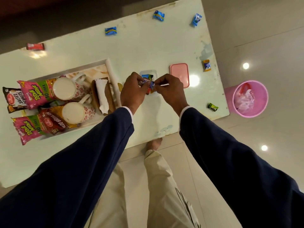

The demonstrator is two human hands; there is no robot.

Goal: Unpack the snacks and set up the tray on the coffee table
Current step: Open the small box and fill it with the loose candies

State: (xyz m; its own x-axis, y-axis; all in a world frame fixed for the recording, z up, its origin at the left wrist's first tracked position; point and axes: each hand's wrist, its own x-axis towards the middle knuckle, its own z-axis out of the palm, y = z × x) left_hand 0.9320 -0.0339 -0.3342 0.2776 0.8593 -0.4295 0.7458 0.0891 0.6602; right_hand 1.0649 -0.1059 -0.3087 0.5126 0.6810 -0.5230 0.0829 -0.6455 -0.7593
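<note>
1. Spanning almost the whole view, the pale counter [139, 51] carries everything, and both hands work above its middle.
2. To the left of the hands lies the tray [109, 66], already crowded with two mugs [65, 88], pink snack packets [34, 94], a peanut packet [14, 99] and a folded napkin [102, 94].
3. Off the counter's end, well to the right of the hands, stands a pink bin [250, 98] with plastic scraps inside; judging by that, peeled wrappers belong there.
4. Just beyond the right hand lies a pink lid [180, 76], and directly beneath both hands sits the small clear container [153, 72] holding a few sweets.
5. The left hand [131, 91] and right hand [171, 91] each pinch one end of a small wrapped candy [150, 84], fingers curled tight on its twisted tails, right over the container.
6. To do this step well, pull the two ends apart evenly and keep the candy over the container, so the sweet drops in rather than skidding across the counter.
7. Scattered candies wait far beyond the hands and to their right: blue ones [158, 15], an orange-blue one [206, 65] and a green one [212, 106].
</note>
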